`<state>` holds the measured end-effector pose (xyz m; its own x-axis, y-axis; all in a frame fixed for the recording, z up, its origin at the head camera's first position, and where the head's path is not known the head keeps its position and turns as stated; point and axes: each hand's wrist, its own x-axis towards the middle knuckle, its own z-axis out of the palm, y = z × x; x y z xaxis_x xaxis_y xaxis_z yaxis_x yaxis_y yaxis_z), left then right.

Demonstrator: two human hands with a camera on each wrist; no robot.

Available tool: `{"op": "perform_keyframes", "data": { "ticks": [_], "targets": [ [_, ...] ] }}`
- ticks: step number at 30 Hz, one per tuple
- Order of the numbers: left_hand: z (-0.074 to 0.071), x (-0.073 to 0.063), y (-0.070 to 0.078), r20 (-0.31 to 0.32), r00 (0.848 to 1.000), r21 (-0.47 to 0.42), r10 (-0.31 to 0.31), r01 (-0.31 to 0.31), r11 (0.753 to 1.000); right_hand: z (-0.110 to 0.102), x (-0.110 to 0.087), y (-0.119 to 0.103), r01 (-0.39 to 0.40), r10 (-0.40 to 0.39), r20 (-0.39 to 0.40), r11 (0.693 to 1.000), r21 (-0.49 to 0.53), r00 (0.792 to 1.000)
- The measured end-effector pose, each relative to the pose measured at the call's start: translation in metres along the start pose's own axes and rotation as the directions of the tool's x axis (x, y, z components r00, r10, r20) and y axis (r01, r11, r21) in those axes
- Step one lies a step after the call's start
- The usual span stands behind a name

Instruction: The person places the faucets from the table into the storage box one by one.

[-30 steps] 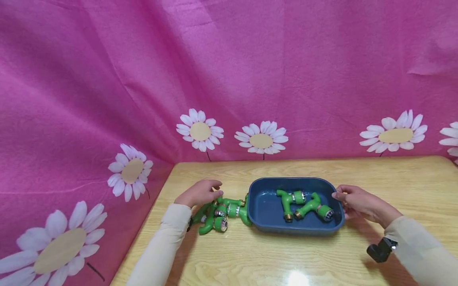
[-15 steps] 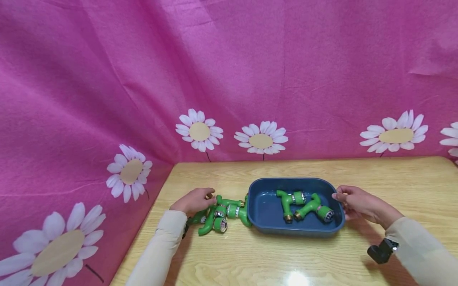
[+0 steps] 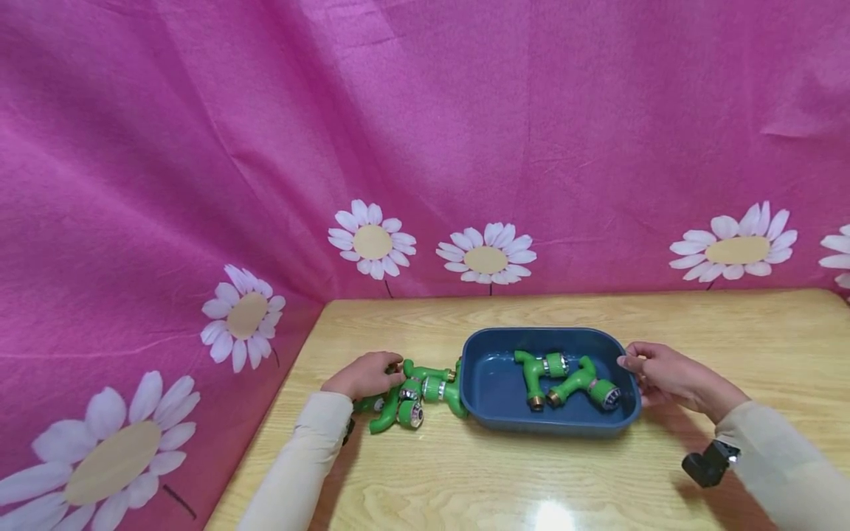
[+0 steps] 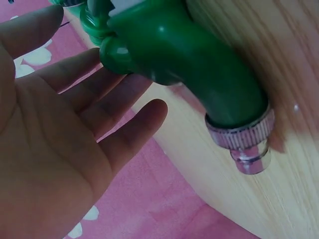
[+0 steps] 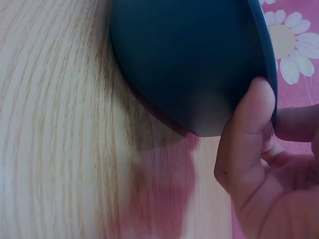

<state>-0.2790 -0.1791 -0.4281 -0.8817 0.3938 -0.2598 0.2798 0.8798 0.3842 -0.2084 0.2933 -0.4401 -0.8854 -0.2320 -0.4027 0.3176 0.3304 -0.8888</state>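
Note:
Several green plastic faucets [image 3: 385, 414] lie in a heap left of a dark blue plastic basin [image 3: 494, 422]. My left hand [image 3: 367, 375] is at the heap's left side. In the left wrist view its fingers [image 4: 132, 134] are fairly straight and spread, and some fingertips pass behind a green faucet [image 4: 219, 74] with a chrome nozzle. Whether they touch it I cannot tell. My right hand [image 3: 674, 377] pinches the basin's right rim between thumb and finger, as the right wrist view shows on the basin wall [image 5: 184, 55]. Two faucets [image 3: 535, 377] lie inside the basin's right half.
A light wooden table [image 3: 505, 479] carries everything. Behind it and to the left hangs a pink cloth [image 3: 425, 133] printed with white daisies. The heap lies against the basin's left wall.
My left hand drew back a little to the left and lower, then moved slightly right again by the heap. My right hand and the basin have stayed in place.

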Motion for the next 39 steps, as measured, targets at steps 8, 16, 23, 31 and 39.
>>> {"op": "perform_keyframes", "data": {
  "ticks": [8,16,23,31,39],
  "targets": [
    [-0.001,-0.002,-0.006,-0.013,1.000,0.057,-0.003,0.004,0.998,-0.001,0.001,-0.001,-0.008,0.008,0.000,1.000,-0.011,1.000],
    [-0.005,-0.010,-0.009,-0.040,0.998,0.101,-0.053,0.057,0.993,-0.003,-0.001,-0.002,-0.001,0.001,0.000,1.000,-0.016,1.000],
    [-0.002,-0.008,-0.013,-0.074,0.997,0.183,-0.031,0.044,0.982,-0.005,0.000,0.001,0.014,-0.014,0.010,1.000,0.007,1.000],
    [0.001,-0.007,-0.012,-0.073,0.993,0.164,-0.097,0.108,0.981,-0.003,0.001,0.001,0.024,-0.024,0.017,1.000,0.000,1.000],
    [0.001,-0.007,-0.012,-0.080,0.989,0.148,-0.122,0.133,0.980,-0.002,0.001,0.001,0.027,-0.027,0.019,1.000,-0.008,0.999]
  ]
}}
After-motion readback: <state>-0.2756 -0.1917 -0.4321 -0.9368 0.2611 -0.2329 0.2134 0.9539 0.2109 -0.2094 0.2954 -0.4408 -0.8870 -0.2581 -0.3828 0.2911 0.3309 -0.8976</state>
